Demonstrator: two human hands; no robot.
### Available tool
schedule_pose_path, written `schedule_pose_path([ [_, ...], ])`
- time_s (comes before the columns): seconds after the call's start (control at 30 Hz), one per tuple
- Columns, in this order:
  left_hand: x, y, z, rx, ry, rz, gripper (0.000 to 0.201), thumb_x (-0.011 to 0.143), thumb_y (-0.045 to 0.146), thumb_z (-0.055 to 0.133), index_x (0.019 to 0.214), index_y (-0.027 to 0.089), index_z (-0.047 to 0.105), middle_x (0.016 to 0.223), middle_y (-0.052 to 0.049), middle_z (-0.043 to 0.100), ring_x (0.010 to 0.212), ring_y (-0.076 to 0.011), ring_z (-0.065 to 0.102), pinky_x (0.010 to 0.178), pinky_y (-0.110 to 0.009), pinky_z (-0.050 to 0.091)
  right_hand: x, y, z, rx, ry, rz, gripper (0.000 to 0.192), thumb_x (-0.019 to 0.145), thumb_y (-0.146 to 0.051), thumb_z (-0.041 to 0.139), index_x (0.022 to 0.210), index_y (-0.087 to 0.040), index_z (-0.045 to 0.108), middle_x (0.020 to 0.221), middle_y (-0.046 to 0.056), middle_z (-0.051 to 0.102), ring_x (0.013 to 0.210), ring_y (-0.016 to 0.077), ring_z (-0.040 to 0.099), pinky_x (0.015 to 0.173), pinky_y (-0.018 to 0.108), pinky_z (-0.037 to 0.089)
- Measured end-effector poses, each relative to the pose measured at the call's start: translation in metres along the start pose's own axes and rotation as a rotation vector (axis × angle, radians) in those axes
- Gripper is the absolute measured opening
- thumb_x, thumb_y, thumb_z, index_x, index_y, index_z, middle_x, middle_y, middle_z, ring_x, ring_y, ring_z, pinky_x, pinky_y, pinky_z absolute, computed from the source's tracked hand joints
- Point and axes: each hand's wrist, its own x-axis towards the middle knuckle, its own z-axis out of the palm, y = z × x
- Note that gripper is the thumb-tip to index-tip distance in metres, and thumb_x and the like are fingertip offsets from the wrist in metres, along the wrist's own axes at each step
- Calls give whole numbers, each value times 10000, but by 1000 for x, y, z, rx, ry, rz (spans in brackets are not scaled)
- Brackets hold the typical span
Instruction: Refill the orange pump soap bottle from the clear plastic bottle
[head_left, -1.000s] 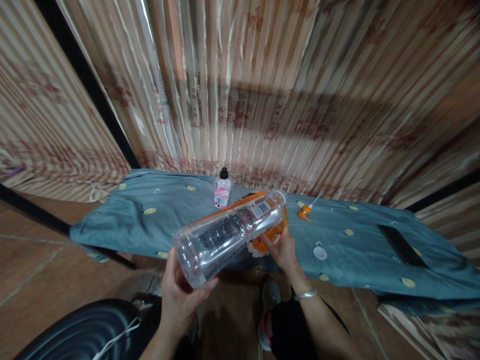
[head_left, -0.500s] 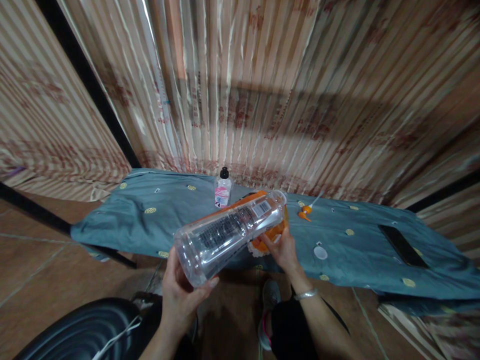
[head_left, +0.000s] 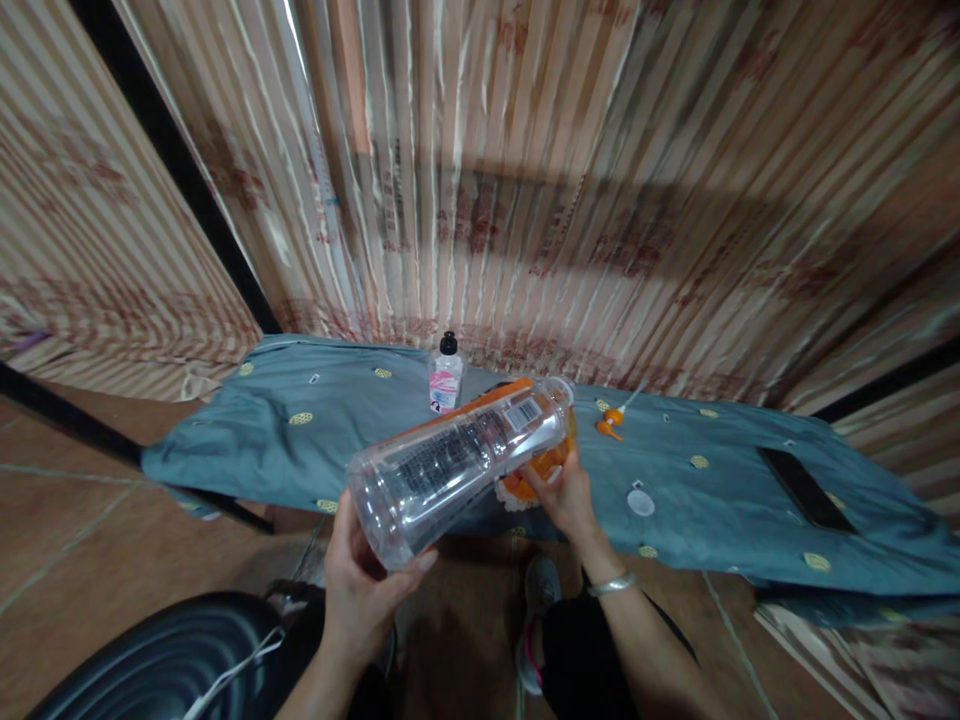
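Note:
A large clear plastic bottle [head_left: 450,470] with a printed label lies tilted in the air, its bottom end gripped by my left hand [head_left: 367,580]. Its uncapped neck points up and to the right, over an orange bottle [head_left: 553,462]. My right hand [head_left: 564,500] is closed round that orange bottle, whose top is hidden behind the clear one. An orange pump head [head_left: 611,424] with a pale tube lies on the cloth to the right. Behind the clear bottle stands a small bottle [head_left: 445,380] with a black cap and pink label.
Blue-green cloth [head_left: 720,510] covers the narrow table. On it are a black phone [head_left: 804,488] at the right and a round whitish disc [head_left: 640,501]. A striped curtain [head_left: 510,200] hangs behind. A black ridged stool [head_left: 172,665] is at lower left.
Almost nothing differs. Both hands keep their hold and the clear bottle stays tilted over the orange one.

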Motion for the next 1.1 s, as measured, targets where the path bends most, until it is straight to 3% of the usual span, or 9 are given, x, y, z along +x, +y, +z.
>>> schedule_pose_path([
  [0.3,6,-5,-6,35,-57,35,656,515,397,887,1052,169,584,987,-90,715,915,-290,721,780,-364,595,0,-1,-1,5,2,-1,701,735,-657,692,1210,-172,516,1052,156,743,909,347,748,744,445,601],
  [0.43,4,-4,-5,16,-25,23,638,530,415,883,1037,176,579,994,-86,712,932,-288,720,799,-365,592,0,-1,-1,-5,-20,23,705,742,-645,692,1230,-172,505,1070,162,743,936,354,746,770,454,598],
  [0.67,-1,-2,0,16,22,-21,717,518,536,887,1065,170,604,999,-83,707,952,-287,714,825,-367,587,0,0,0,4,8,-13,669,746,-625,697,1221,-187,522,1058,152,743,917,344,745,748,441,595],
  [1.1,6,-9,-8,47,-37,34,733,507,397,901,1127,152,598,999,-100,716,920,-296,725,788,-369,598,1,-2,-2,16,-17,25,728,722,-663,688,1226,-170,503,1104,174,726,971,360,736,809,467,593],
])
